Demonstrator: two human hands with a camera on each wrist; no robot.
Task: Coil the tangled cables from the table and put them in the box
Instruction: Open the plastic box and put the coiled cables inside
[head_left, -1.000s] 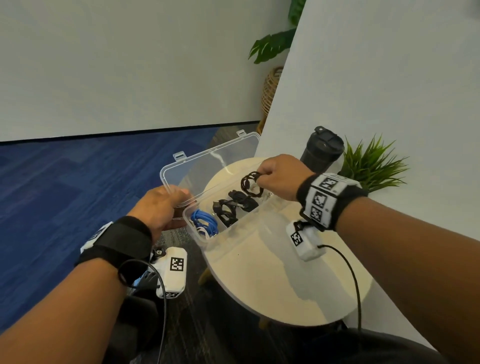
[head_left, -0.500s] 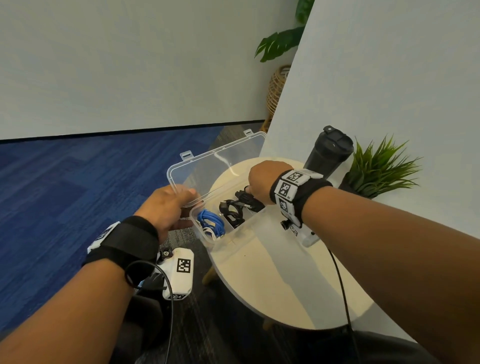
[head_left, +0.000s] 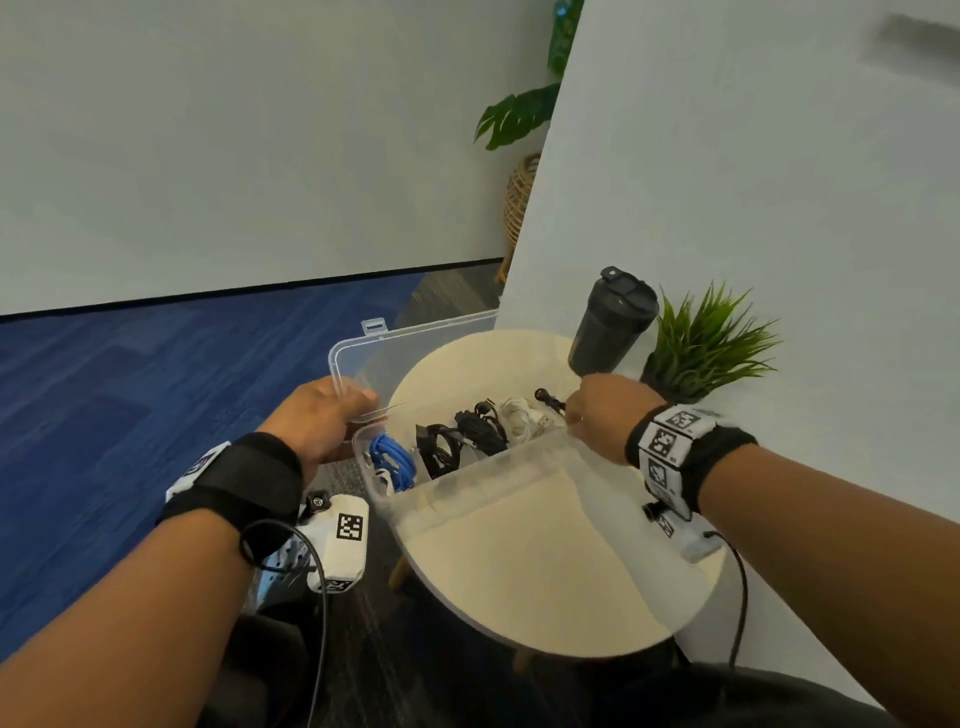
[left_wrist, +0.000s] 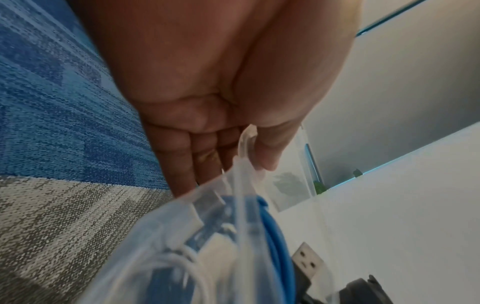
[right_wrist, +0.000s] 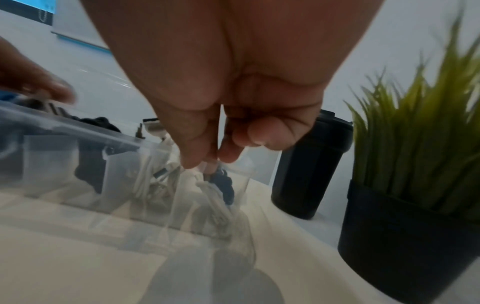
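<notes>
Clear plastic compartment box (head_left: 483, 470) on the round pale wooden table (head_left: 545, 561), lid up, holding coiled blue cable (head_left: 392, 460), black cables (head_left: 462, 436) and white cable (head_left: 522, 415). Left hand (head_left: 317, 421) pinching the box's left lid edge. Right hand (head_left: 605, 415) at the right end, fingertips (right_wrist: 191, 162) curled onto the rim; true grasp impossible to tell.

An office-like room: blue carpet tiles (head_left: 156, 374); plain white walls (head_left: 234, 145); potted plants (head_left: 706, 343) beside a small round table (head_left: 545, 561).

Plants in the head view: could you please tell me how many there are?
2. A spiky potted plant stands right of the black tumbler; a broad-leaved plant rises from a wicker basket farther back. More may hide behind the white panel.
</notes>
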